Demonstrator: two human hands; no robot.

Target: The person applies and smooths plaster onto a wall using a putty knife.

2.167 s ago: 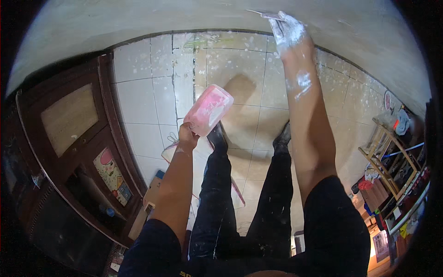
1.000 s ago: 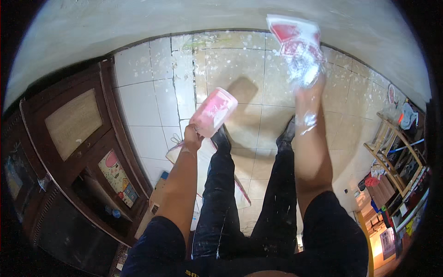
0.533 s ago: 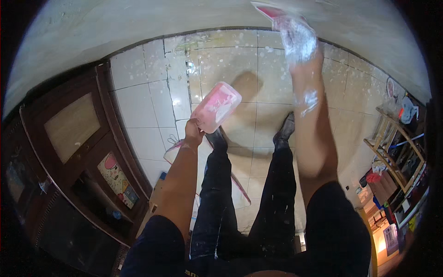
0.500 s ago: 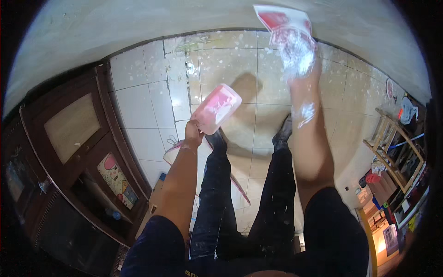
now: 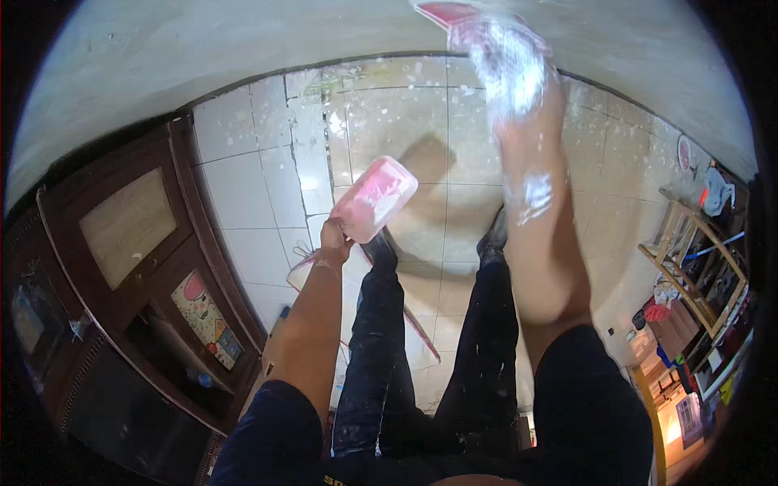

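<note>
My left hand (image 5: 335,236) grips the near end of a pink plastic tub (image 5: 379,194), tilted and smeared with white paste, above the floor. At the upper right, my right hand (image 5: 515,81) is coated in white and blurred by motion. Its fingers are closed on a flat red scraper (image 5: 446,14) with a pale edge, held up against the grey wall (image 5: 267,32). Whether the scraper's far edge touches the wall, I cannot tell. White smears also mark the right forearm.
Dark brown wooden cabinets (image 5: 182,219) line the left side. White spots dot the tiled floor (image 5: 405,121). A pale sack-like sheet with red edging (image 5: 301,274) lies by my left foot. On the right stand a wooden rack (image 5: 701,271) and a clutter of household things.
My right hand has moved up and slightly left along the wall with the scraper, whose top now leaves the picture. The tub has shifted slightly down and left.
</note>
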